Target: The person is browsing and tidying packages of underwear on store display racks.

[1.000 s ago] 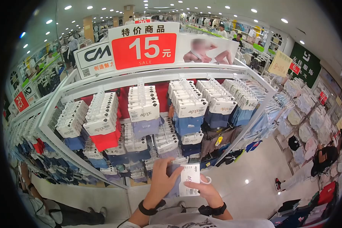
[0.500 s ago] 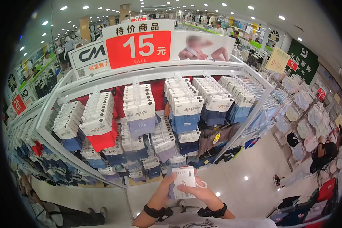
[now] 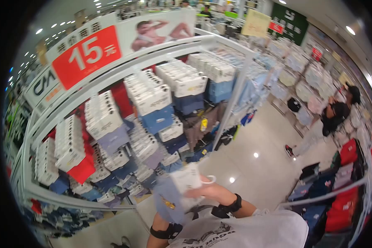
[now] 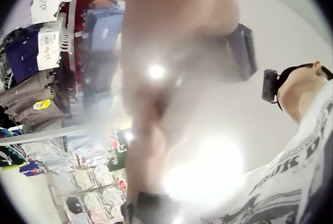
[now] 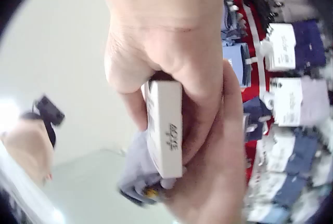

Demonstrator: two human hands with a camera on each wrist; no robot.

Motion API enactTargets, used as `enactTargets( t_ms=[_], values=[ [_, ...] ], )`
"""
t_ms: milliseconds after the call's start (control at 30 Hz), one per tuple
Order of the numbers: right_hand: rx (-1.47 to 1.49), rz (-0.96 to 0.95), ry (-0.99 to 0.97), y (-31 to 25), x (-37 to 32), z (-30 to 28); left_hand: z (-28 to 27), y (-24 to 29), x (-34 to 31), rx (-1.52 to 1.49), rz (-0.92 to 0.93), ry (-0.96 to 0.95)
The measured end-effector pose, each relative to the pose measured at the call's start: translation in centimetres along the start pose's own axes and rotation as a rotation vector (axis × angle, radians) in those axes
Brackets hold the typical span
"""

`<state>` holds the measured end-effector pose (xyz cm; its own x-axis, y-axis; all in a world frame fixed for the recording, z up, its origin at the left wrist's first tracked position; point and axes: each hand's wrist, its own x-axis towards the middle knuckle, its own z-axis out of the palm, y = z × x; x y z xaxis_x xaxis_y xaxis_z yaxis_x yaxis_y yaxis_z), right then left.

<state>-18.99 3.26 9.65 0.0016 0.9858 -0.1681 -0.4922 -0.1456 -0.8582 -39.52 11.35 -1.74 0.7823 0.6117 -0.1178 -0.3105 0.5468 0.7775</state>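
My right hand (image 3: pixel 211 191) grips a carded pair of underpants by its white card (image 3: pixel 185 178), which has a white hook at its right end. Seen from the right wrist, the thumb lies on one side of the card (image 5: pixel 169 130) and the fingers on the other. Blue-grey cloth (image 3: pixel 166 196) with a gold print hangs down to the left of the card. That cloth hides my left hand in the head view. In the right wrist view the left hand (image 5: pixel 210 187) lies close beneath the pack; its grip cannot be told. Glare blurs the left hand (image 4: pixel 179 5) in its own wrist view.
A white rack frame (image 3: pixel 239 78) ahead carries rows of carded underpants (image 3: pixel 146 103). A red price sign (image 3: pixel 87 56) tops it. Tiled floor (image 3: pixel 256 136) lies to the right, where a person (image 3: pixel 332 111) stands by wall displays. Folded clothes (image 3: pixel 341 194) hang at lower right.
The view has swung right, so the rack sits further left and tilted. The pack has turned: its cloth now hangs at the left, over my left hand, which was visible before.
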Motion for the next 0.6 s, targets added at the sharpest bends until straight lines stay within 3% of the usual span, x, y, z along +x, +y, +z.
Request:
enactTargets(
  t_ms=[33,167,300,333,433,600],
  values=[
    [-0.196,-0.013,0.023,0.5,0.5,-0.6,-0.2,0.0,-0.1,-0.008,0.048,-0.002],
    [-0.314,-0.036,0.125,-0.8,-1.0,0.1,2.9,1.8,0.1,0.132,0.196,0.033],
    [-0.417,-0.245,0.164,2.5,-1.5,-1.6,7.8,1.6,0.4,0.625,0.218,0.126],
    [-0.377,-0.2,0.104,2.5,-2.1,-2.4,7.6,0.6,1.5,0.413,0.203,0.256],
    [-0.422,-0.131,0.176,1.2,-3.0,-4.5,9.0,-0.2,4.2,0.472,0.341,0.444],
    [-0.387,-0.039,0.197,-1.1,-4.7,-10.1,12.1,-2.4,7.4,0.648,0.421,0.498]
  ],
)
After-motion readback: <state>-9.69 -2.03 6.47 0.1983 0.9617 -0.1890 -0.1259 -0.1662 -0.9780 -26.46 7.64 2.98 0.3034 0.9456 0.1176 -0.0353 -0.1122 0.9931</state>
